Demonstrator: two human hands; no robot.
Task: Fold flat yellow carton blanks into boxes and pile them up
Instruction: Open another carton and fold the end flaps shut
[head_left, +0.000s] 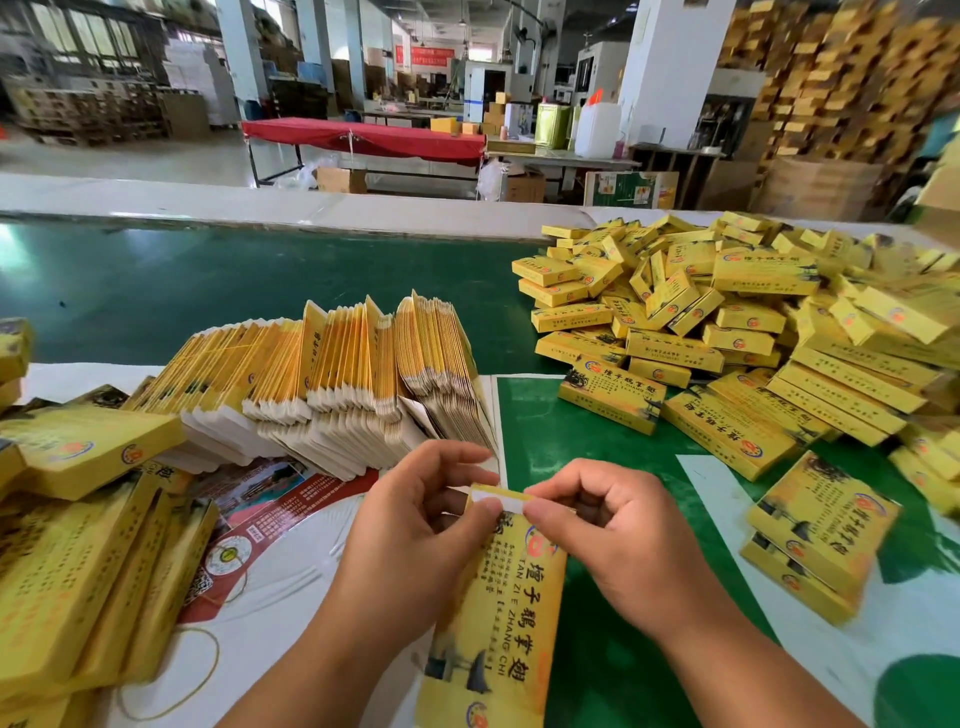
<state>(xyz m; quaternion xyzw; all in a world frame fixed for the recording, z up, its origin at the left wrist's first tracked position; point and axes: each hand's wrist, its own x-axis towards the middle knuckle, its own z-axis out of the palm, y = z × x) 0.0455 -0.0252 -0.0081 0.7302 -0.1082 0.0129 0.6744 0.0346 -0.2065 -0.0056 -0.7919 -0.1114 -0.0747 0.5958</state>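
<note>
At the far left, a heap of folded yellow boxes (78, 545) runs off the frame's left and bottom edges, its print too blurred to read, and a loose rubber band (171, 675) lies beside it on the white printed sheet (291, 582). Next comes the row of flat carton blanks (332, 384), standing on edge and fanned, their faces hidden so only yellow edges and white flaps show. Behind them a bare stretch of green belt (208, 291) reaches to the far white rim. In the foreground the left hand (415, 535) and the right hand (613, 540) each pinch the white end flap of a yellow carton (498, 618) held upright between them; its lower end is cut off by the frame. Its face reads "TAN ZI ZHANG CHI" beside large Chinese characters. To the right, the pile of finished boxes (727, 332) sprawls across the green mat (597, 467) and out of the frame's right edge.
</note>
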